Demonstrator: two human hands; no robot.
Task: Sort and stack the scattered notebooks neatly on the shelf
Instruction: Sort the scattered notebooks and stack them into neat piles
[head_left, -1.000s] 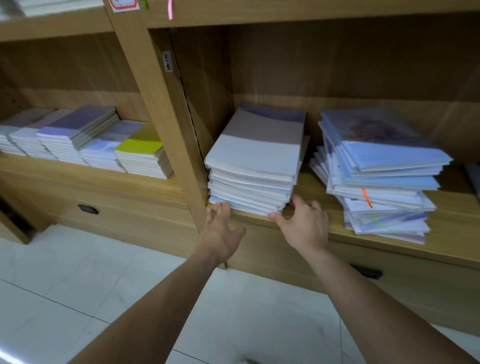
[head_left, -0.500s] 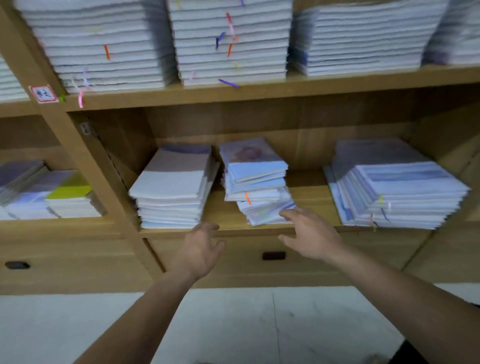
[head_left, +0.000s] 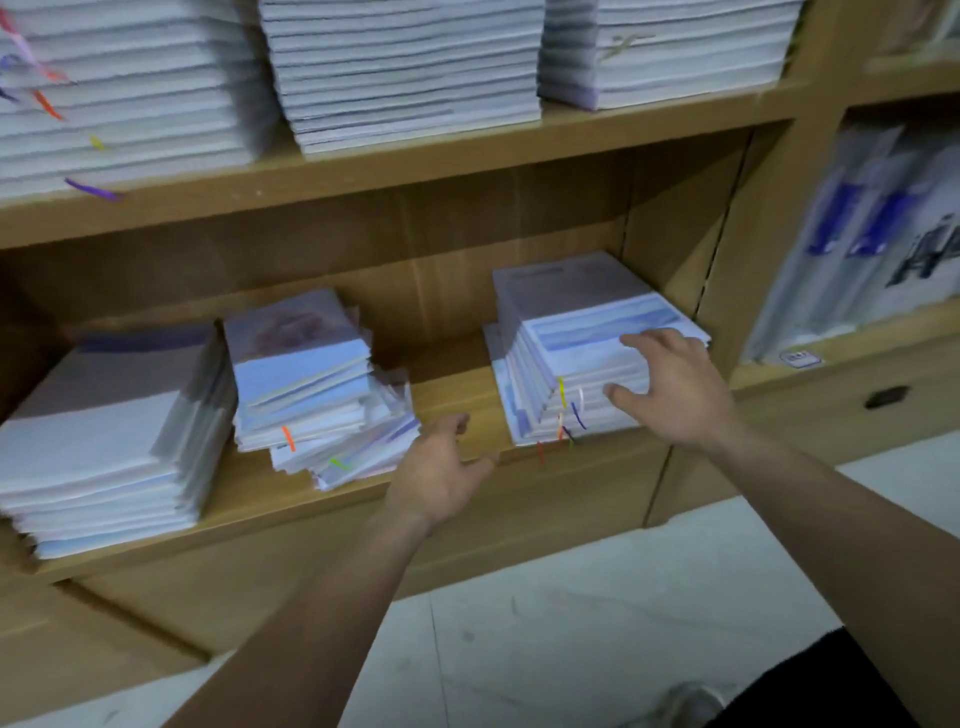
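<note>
Head cam: the view had swung right compared with 0.5 s before, so the compartment with the yellow-covered pile was gone from view and a drawer handle showed up on the far right. 3 piles of notebooks sat on the shelf board: the left stack was fairly square, the middle stack was fanned out and messy at the bottom, and the right stack stepped forward in layers with coloured tabs sticking out of its front.

The right hand had been hovering off the shelf edge near the middle pile. Now it was over the front corner of the right stack, fingers spread wide across the top cover and thumb at the front edges, with nothing gripped. The left hand had shifted right too, to the bare wood between the middle and right piles, fingers loosely curled and holding nothing.

Tall piles filled the shelf above.
</note>
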